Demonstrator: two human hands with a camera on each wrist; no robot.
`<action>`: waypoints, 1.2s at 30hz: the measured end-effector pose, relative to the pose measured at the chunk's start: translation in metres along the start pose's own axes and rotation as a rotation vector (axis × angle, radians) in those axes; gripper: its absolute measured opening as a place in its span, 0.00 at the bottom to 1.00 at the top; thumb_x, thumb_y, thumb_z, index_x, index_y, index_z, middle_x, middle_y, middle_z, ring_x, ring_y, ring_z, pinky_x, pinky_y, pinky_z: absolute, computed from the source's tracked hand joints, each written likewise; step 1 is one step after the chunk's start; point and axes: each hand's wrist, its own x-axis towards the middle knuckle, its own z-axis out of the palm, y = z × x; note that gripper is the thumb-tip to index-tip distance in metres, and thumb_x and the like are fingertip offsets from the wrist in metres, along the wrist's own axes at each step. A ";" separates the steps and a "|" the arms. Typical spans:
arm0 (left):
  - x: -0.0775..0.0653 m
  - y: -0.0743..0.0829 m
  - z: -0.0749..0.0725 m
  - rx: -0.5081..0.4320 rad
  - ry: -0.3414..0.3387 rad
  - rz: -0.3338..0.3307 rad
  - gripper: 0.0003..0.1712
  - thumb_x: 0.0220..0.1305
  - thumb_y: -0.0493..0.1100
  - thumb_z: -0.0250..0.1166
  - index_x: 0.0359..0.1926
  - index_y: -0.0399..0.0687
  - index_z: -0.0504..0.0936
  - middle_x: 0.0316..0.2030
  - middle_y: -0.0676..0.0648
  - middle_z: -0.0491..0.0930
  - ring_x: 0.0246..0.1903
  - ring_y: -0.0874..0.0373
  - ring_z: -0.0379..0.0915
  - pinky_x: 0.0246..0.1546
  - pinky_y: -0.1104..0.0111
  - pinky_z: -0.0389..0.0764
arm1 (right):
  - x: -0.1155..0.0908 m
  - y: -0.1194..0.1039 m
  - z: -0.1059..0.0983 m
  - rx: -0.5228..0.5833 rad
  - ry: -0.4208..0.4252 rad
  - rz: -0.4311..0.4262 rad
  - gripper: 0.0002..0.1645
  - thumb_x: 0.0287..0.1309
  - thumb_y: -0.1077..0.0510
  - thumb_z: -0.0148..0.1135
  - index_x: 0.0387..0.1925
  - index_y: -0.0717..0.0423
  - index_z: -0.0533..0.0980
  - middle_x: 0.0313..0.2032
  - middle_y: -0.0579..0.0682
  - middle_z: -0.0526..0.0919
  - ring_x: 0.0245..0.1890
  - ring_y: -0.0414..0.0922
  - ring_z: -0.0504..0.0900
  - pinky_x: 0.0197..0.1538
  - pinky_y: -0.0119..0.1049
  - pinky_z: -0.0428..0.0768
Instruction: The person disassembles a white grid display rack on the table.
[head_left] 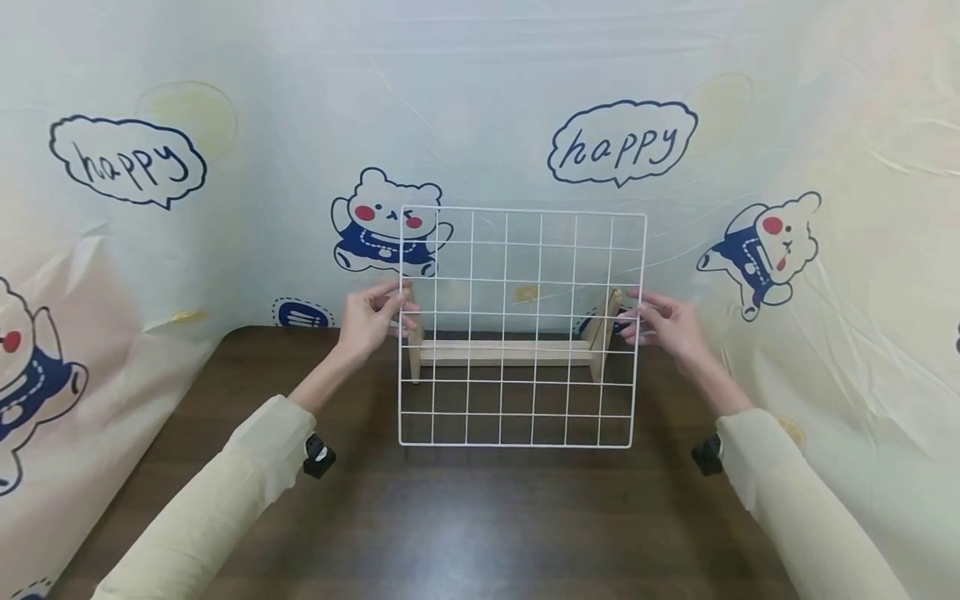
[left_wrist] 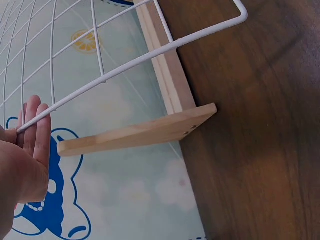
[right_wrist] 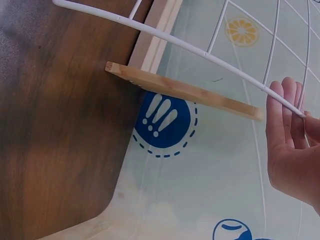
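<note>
A white wire grid panel (head_left: 522,313) stands nearly upright in the head view, held by both hands at its side edges. My left hand (head_left: 369,321) pinches its left edge between thumb and fingers. On the opposite edge, my right hand (head_left: 670,327) does the same. Behind the panel is a wooden stand (head_left: 506,353) with a crossbar and two upright side boards. In the left wrist view, one side board (left_wrist: 135,132) lies beyond the panel's edge rod, with a gap visible. The other side board (right_wrist: 185,92) shows in the right wrist view.
A dark brown table (head_left: 480,533) lies under the stand, its far left corner rounded. Pale printed cloth (head_left: 495,83) with cartoon bears hangs behind and along both sides. Dark wrist cameras (head_left: 319,457) sit at the cuffs.
</note>
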 end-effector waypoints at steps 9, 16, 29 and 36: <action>-0.004 -0.002 0.001 0.009 -0.009 -0.021 0.19 0.70 0.33 0.55 0.61 0.35 0.75 0.37 0.29 0.82 0.23 0.49 0.83 0.28 0.54 0.84 | -0.005 0.002 0.000 -0.011 -0.008 0.008 0.24 0.72 0.67 0.44 0.66 0.73 0.61 0.38 0.66 0.84 0.28 0.47 0.86 0.38 0.41 0.85; -0.007 -0.005 0.000 0.021 -0.004 -0.016 0.20 0.70 0.32 0.55 0.61 0.31 0.73 0.36 0.26 0.81 0.21 0.51 0.83 0.25 0.57 0.84 | -0.008 0.003 0.001 -0.039 -0.022 0.043 0.25 0.72 0.66 0.45 0.66 0.72 0.61 0.39 0.64 0.84 0.28 0.47 0.86 0.40 0.42 0.85; -0.016 -0.002 0.000 0.062 0.003 -0.043 0.21 0.70 0.32 0.55 0.62 0.30 0.71 0.35 0.27 0.81 0.24 0.38 0.82 0.23 0.57 0.84 | -0.011 0.003 0.002 -0.080 -0.036 0.104 0.25 0.72 0.66 0.44 0.67 0.71 0.60 0.37 0.57 0.86 0.29 0.45 0.86 0.42 0.44 0.84; -0.028 0.016 0.004 0.069 -0.015 -0.057 0.21 0.69 0.29 0.54 0.62 0.25 0.69 0.35 0.24 0.80 0.24 0.35 0.81 0.23 0.54 0.84 | -0.012 0.007 0.003 -0.081 -0.042 0.121 0.24 0.72 0.67 0.45 0.66 0.72 0.61 0.38 0.60 0.85 0.29 0.47 0.86 0.42 0.46 0.84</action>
